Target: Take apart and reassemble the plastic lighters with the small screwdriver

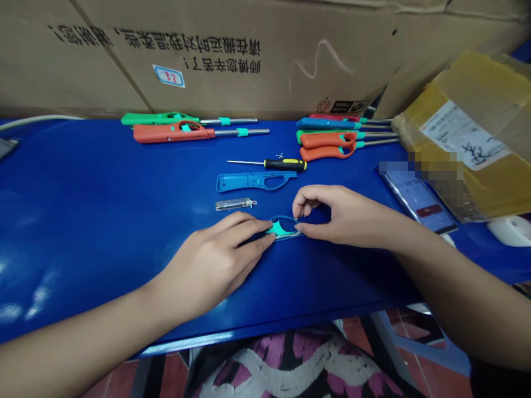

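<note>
My left hand point(224, 249) presses its fingers on a blue lighter casing half point(286, 217) on the table near the front edge, covering most of its left part. A turquoise trigger point(281, 228) sits in the casing beside my fingertips, with a pale wire or strip along the lower side. My right hand point(327, 213) pinches the casing's right end between thumb and curled index finger. Just beyond lie a clear gas reservoir point(235, 204), the other blue casing half point(255, 181), open side up, and a black-and-yellow screwdriver point(286, 165) with a few tiny screws point(279, 156).
A green lighter point(160, 118) and a red lighter point(172, 132) lie at the back left. Several more lighters point(332, 139) are grouped at the back right. A cardboard box point(232, 88) stands behind. A phone point(418, 199), a taped parcel point(489, 166) and a white mouse point(510, 230) are rightward.
</note>
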`<state>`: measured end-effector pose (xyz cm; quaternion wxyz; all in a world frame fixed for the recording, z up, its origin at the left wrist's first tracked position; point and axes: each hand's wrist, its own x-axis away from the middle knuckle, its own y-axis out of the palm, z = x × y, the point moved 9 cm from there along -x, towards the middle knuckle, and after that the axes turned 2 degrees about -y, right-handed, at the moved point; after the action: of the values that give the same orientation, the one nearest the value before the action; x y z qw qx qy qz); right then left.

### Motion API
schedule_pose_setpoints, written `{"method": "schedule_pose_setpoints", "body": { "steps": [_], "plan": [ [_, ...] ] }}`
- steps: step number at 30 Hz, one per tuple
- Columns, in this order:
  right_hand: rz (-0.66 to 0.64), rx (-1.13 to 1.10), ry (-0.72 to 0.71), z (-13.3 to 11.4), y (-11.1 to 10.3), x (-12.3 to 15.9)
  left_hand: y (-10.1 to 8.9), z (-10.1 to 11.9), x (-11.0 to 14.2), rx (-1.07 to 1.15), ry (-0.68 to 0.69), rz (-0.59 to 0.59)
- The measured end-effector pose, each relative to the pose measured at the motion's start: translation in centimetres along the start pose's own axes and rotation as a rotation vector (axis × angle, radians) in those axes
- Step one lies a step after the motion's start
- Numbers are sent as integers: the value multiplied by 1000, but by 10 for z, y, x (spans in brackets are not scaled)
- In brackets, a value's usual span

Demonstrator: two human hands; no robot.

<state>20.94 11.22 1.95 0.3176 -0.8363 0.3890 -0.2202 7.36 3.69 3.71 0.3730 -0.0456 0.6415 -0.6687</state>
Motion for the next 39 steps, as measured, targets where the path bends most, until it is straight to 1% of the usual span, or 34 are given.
{"method": "schedule_pose_setpoints", "body": {
  "steps": [5, 10, 16, 21, 25, 32, 34, 36, 39],
  "plan": [
    [-11, -12, -37, -1, 2, 0, 0, 0, 0, 13, 3, -1],
    [-33, -25, -44, 0, 2, 1, 0, 0, 0, 25, -3, -5],
    [8, -17, -145, -12, 1, 0, 0, -1, 1, 26, 0, 4],
    [-27, -15, -176, -15, 7, -1, 0, 0, 0, 40, 2, 5],
    [-41, 30, -215, -17, 9, 0, 0, -2, 1, 56, -10, 10],
    [-91, 219, -332, -24, 12, 6, 0, -3, 1, 36, -8, 1],
    [-110, 220, -353, -25, 12, 8, 0, -2, 0, 30, -6, -5],
    [-118, 179, -348, -25, 9, 10, 1, -1, -1, 20, -4, -8],
    [-125, 125, -304, -23, 6, 10, 1, 0, -1, 8, -2, -12]
  ]
}}
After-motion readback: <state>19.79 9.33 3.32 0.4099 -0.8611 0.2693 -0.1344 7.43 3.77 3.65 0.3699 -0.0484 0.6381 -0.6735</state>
